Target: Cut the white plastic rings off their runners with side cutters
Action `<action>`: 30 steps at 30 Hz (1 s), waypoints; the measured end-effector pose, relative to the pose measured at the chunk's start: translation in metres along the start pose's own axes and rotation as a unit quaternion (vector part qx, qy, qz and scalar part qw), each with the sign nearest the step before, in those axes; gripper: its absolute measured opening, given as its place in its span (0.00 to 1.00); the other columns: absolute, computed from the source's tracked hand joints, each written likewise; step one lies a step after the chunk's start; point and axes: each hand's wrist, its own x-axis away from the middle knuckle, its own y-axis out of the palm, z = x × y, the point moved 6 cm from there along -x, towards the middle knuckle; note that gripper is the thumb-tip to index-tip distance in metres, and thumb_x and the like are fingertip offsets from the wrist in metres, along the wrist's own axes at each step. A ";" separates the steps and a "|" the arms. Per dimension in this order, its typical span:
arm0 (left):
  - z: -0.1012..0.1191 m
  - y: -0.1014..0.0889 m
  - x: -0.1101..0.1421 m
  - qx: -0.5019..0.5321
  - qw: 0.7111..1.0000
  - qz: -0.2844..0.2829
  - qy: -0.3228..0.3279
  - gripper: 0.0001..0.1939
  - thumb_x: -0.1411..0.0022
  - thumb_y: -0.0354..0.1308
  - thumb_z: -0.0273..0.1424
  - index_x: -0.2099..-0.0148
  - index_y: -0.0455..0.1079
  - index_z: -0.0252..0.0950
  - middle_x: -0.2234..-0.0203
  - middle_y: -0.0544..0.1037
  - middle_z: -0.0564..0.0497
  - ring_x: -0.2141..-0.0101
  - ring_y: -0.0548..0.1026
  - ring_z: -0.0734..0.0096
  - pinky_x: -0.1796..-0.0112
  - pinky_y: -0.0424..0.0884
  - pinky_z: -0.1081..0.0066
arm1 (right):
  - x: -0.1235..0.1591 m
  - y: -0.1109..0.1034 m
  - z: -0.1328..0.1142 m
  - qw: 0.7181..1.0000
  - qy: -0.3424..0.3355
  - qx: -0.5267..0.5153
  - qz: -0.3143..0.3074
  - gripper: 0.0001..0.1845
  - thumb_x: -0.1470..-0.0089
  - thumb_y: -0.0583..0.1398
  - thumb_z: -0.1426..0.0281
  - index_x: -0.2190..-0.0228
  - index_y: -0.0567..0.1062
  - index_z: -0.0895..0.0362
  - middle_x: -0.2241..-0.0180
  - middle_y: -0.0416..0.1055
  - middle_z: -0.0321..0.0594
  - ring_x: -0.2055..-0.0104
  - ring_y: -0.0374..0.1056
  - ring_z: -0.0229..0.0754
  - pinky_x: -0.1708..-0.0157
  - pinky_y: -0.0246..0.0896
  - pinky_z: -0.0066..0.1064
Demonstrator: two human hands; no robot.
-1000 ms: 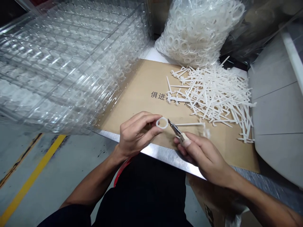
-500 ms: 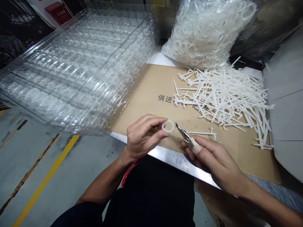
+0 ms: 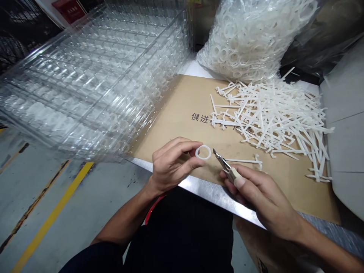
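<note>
Between thumb and fingers, my left hand [image 3: 174,161] pinches a translucent white plastic ring [image 3: 203,152] by its left side, held up above the cardboard. My right hand [image 3: 256,189] is wrapped around a pair of nippers [image 3: 223,161] with pale handles. Their metal tip points up and left, a short way right of the ring and apart from it. Behind the nippers, a single white plastic sprue piece [image 3: 244,161] lies on the cardboard. Part of the nippers' handles is hidden in my palm.
A brown cardboard sheet [image 3: 170,113] covers the metal-edged table. Many white sprue pieces [image 3: 273,113] are heaped at right. Behind them stands a clear bag of white rings [image 3: 244,41]. Stacked clear plastic trays [image 3: 93,79] occupy the left. A pale grey bin-like surface [image 3: 347,125] borders the right.
My hands keep the same grips. The nippers' tip has shifted very slightly right, and the view has moved a little; the ring stays pinched in my left hand.
</note>
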 end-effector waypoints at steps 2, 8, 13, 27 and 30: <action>-0.001 0.000 0.000 -0.001 1.000 -0.001 -0.002 0.14 0.37 0.70 0.38 0.52 0.79 0.36 0.69 0.82 0.50 0.68 0.79 0.72 0.66 0.76 0.73 | 0.000 0.000 0.001 1.000 0.000 0.001 0.000 0.21 0.28 0.52 0.51 0.63 0.71 0.54 0.70 0.66 0.37 0.70 0.59 0.39 0.74 0.57 0.29; 0.000 0.000 0.000 0.000 1.000 -0.002 0.004 0.14 0.37 0.70 0.38 0.53 0.79 0.35 0.69 0.81 0.50 0.69 0.79 0.73 0.67 0.76 0.74 | 0.000 0.000 0.000 1.000 0.000 0.002 0.000 0.21 0.28 0.52 0.51 0.62 0.71 0.54 0.70 0.65 0.36 0.72 0.57 0.37 0.75 0.56 0.28; 0.000 0.000 -0.001 0.000 1.000 -0.001 0.005 0.15 0.38 0.71 0.37 0.52 0.79 0.35 0.69 0.82 0.50 0.69 0.80 0.73 0.67 0.76 0.74 | 0.001 0.000 0.000 1.000 0.001 0.001 -0.003 0.21 0.27 0.52 0.52 0.64 0.70 0.54 0.70 0.65 0.36 0.72 0.57 0.37 0.75 0.56 0.28; 0.000 -0.001 0.000 -0.003 1.000 0.005 0.014 0.14 0.37 0.70 0.37 0.52 0.79 0.35 0.68 0.83 0.50 0.69 0.80 0.74 0.67 0.76 0.75 | 0.001 -0.001 0.000 1.000 -0.014 0.015 0.004 0.21 0.28 0.53 0.52 0.58 0.74 0.55 0.71 0.65 0.36 0.71 0.59 0.38 0.75 0.55 0.29; 0.001 0.000 -0.001 -0.007 1.000 0.006 0.016 0.13 0.37 0.70 0.36 0.52 0.79 0.35 0.69 0.83 0.50 0.69 0.80 0.74 0.68 0.75 0.75 | 0.002 -0.002 0.001 1.000 -0.015 0.016 0.002 0.20 0.28 0.53 0.52 0.58 0.75 0.54 0.69 0.66 0.36 0.69 0.60 0.39 0.73 0.56 0.29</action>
